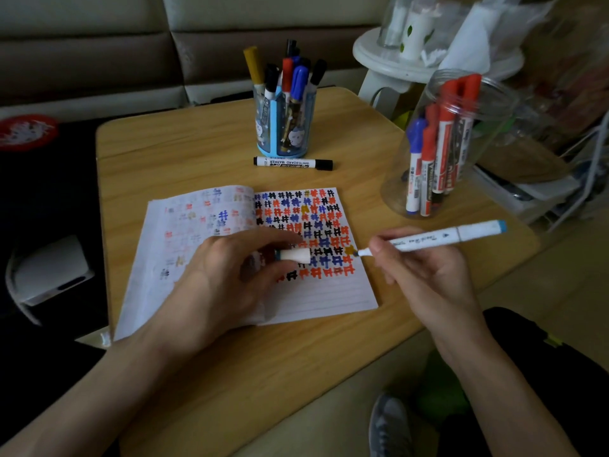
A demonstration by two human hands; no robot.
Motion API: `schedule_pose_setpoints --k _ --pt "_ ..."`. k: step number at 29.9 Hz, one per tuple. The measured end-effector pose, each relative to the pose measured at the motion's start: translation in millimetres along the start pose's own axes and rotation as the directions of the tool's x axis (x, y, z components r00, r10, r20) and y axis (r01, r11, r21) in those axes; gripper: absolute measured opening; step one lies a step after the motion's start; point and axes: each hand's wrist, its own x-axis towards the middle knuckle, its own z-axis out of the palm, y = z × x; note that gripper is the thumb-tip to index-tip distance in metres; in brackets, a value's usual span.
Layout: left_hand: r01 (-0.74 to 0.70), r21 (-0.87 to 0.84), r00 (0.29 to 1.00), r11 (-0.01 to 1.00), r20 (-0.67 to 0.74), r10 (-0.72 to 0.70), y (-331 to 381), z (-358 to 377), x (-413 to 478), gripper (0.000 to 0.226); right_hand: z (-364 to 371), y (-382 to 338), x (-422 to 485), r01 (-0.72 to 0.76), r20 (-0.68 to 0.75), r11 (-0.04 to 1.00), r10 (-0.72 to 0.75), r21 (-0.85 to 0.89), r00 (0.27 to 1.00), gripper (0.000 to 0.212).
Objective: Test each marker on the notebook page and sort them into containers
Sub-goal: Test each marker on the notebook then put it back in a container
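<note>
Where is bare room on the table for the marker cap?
Free: table left of the pen holder, behind the notebook; also the near strip before it. Crowded: between notebook and clear jar, where the right hand holds the marker.

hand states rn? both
Left hand: holding the cap, over the notebook.
Right hand: holding the marker, tip at the page's right edge.

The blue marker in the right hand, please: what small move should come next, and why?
Probably draw a test mark on the page: the right hand holds the marker uncapped, tip at the page's right edge, and the left hand pinches its cap.
</note>
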Motion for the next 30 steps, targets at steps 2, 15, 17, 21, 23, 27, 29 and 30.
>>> schedule_pose_setpoints --k 2,15,17,21,23,27,29,30 --pt "0.034 -0.043 0.999 0.998 -0.012 -0.035 1.5 0.9 0.4 0.025 5.2 -4.2 0.2 -0.029 0.024 0.998 0.028 0.057 0.999 0.015" --pt "0.079 -0.343 0.995 0.936 0.078 -0.055 11.1 2.0 6.2 0.025 34.9 -10.3 -0.7 0.06 0.193 0.973 -0.105 0.225 0.976 0.024" --pt "0.085 -0.365 0.995 0.927 0.08 -0.06 11.3 1.1 6.0 0.024 37.6 -10.4 -1.8 0.033 0.18 0.971 -0.077 0.236 0.981 0.027" --pt "0.102 -0.308 0.994 0.946 0.068 -0.085 7.8 0.8 5.6 0.029 38.5 -11.7 -0.6 -0.014 0.191 0.963 -0.039 0.268 0.981 0.029" --pt "0.102 -0.289 0.995 0.952 0.051 -0.091 6.9 0.3 4.9 0.03 42.6 -10.7 -0.4 0.026 0.168 0.973 -0.065 0.228 0.984 0.028" --pt "0.089 -0.323 0.996 0.942 0.001 -0.093 10.7 -0.6 4.9 0.023 51.3 -9.1 -3.2 0.089 0.133 0.967 -0.123 0.239 0.983 0.024" --pt "0.085 -0.322 0.996 0.943 -0.009 -0.093 11.9 -0.6 5.7 0.023 53.0 -8.8 -3.0 0.102 0.124 0.962 -0.137 0.254 0.983 0.022" --pt "0.086 -0.321 0.996 0.943 -0.008 -0.093 12.5 -0.4 5.6 0.023 54.1 -8.7 -3.2 0.108 0.121 0.96 -0.143 0.26 0.982 0.021"
